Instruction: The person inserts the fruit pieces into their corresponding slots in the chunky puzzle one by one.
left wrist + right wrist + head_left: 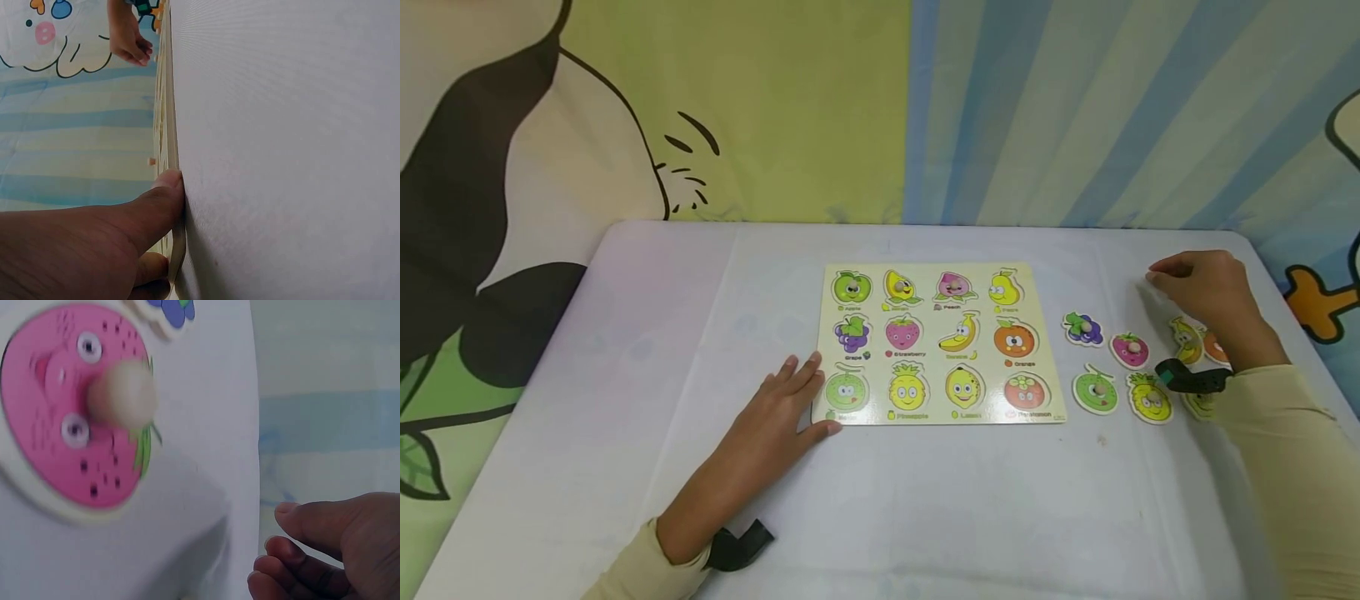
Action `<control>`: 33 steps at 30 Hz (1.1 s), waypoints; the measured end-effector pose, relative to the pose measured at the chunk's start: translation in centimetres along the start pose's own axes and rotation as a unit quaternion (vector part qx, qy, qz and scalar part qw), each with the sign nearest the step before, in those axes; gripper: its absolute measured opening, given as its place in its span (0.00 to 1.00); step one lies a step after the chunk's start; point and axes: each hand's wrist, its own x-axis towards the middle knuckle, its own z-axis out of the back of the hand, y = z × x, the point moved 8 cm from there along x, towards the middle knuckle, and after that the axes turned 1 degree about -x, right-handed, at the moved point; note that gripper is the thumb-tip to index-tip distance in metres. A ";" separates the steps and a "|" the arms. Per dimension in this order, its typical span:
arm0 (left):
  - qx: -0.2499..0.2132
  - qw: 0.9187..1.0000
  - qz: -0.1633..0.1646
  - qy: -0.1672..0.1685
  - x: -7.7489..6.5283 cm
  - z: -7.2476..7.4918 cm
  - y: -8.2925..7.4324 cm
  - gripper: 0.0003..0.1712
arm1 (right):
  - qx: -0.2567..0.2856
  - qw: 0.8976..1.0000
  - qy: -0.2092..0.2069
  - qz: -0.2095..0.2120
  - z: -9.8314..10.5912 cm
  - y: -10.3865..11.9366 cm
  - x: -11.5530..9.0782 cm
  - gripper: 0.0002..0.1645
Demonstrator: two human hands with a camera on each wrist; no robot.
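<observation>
A wooden fruit puzzle board [940, 421] lies on the white table. My left hand [782, 400] rests at the board's lower left corner with its fingers extended; in the left wrist view the thumb [167, 181] touches the board's edge. Top-row pieces such as the peach piece [955, 286] sit in the board with knobs showing. My right hand [1206, 283] hovers at the far right, fingers loosely curled and holding nothing. Below and left of it lie a strawberry piece [75, 444], a grape piece [1082, 328], a melon piece [1095, 392] and a pineapple piece [1150, 400].
A banana piece [1186, 340] and an orange piece [1214, 348] lie beneath the right wrist, partly covered. Another yellow-green piece [1201, 407] is mostly hidden by the sleeve. Behind the table's far edge hangs a printed cloth [820, 117].
</observation>
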 end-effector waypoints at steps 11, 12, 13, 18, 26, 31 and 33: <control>0.000 1.000 -0.004 -0.003 0.1 0.2 -0.2 0.45 | -0.032 0.999 -0.015 -0.034 1.9 -4.5 0.5 0.26; -0.001 1.000 -0.004 -0.004 0.1 0.2 -0.1 0.45 | -0.036 0.999 -0.018 -0.036 2.0 -4.8 0.6 0.26; -0.001 1.000 -0.004 -0.004 0.2 0.2 -0.2 0.45 | -0.040 0.998 -0.019 -0.039 2.0 -5.1 0.6 0.26; -0.003 1.000 -0.003 -0.001 0.2 0.2 -0.1 0.45 | -0.040 0.996 -0.016 -0.076 2.3 -6.6 0.1 0.29; -0.001 1.000 -0.001 0.001 0.2 0.1 0.0 0.45 | -0.069 0.990 -0.015 -0.121 2.4 -8.3 -0.3 0.26; -0.004 1.000 0.004 0.003 0.1 0.0 0.1 0.45 | -0.061 0.993 -0.016 -0.105 1.8 -8.4 -0.3 0.25; -0.005 1.000 0.003 0.002 0.1 0.0 0.1 0.45 | -0.053 0.995 -0.018 -0.089 1.6 -8.3 -0.3 0.24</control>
